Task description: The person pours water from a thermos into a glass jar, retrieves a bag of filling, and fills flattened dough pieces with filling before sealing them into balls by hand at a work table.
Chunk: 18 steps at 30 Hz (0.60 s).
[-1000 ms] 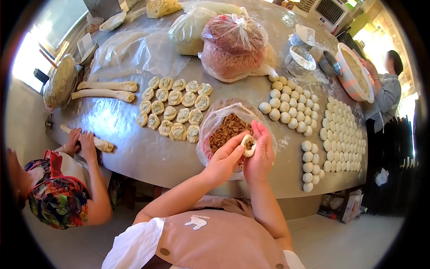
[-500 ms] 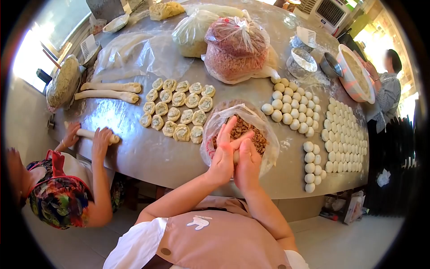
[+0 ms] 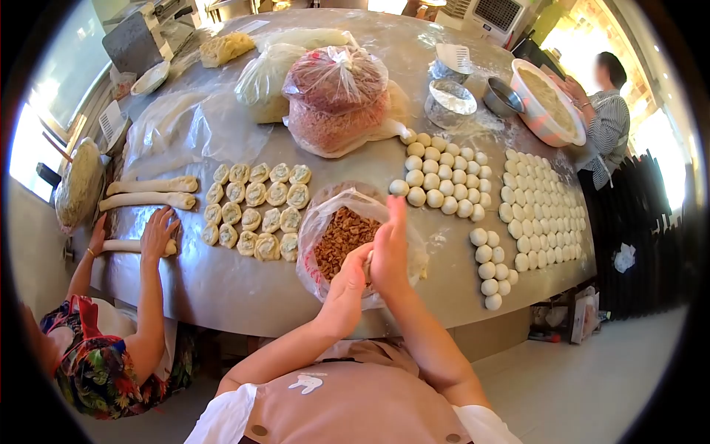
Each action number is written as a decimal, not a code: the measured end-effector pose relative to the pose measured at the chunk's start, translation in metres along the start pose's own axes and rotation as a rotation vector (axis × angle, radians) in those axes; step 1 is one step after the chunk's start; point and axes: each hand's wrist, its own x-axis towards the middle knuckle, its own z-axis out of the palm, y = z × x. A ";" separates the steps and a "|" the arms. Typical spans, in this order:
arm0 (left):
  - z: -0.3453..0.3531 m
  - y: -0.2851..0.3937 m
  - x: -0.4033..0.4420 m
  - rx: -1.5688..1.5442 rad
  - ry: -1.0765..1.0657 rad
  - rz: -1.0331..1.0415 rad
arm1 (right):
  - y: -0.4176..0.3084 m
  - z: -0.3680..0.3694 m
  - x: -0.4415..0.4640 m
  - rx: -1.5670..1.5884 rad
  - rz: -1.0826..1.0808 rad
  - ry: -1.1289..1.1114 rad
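Note:
My left hand (image 3: 345, 294) and my right hand (image 3: 390, 255) are pressed palm to palm around a dough ball (image 3: 367, 268), of which only a sliver shows between them. They are over the near right edge of a plastic-lined bowl of brown chopped filling (image 3: 342, 238). Left of the bowl, flat pieces of dough with pale filling (image 3: 255, 194) lie in rows. To its right are round white dough balls (image 3: 441, 180), with a smaller group (image 3: 488, 270) nearer the table's front edge.
At left a co-worker's hands (image 3: 154, 235) press a dough roll (image 3: 122, 246); two more rolls (image 3: 148, 200) lie beyond. Filled plastic bags (image 3: 336, 103) stand at the back. Another person (image 3: 610, 118) is by a large basin (image 3: 546, 103) at right.
From cupping an open, filled dough piece, my hands have come together around it. The view has shifted, placing the table's items further left. The co-worker's hands have moved along the roll.

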 end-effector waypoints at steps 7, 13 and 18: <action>-0.011 0.010 0.017 -0.133 0.287 -0.067 | -0.039 0.018 -0.026 0.519 -0.022 -0.078; -0.029 0.012 0.029 -0.167 0.425 0.108 | -0.009 0.025 -0.044 0.147 -0.076 -0.138; -0.018 0.028 0.028 -0.252 0.250 0.225 | -0.026 0.015 -0.039 0.153 0.135 -0.099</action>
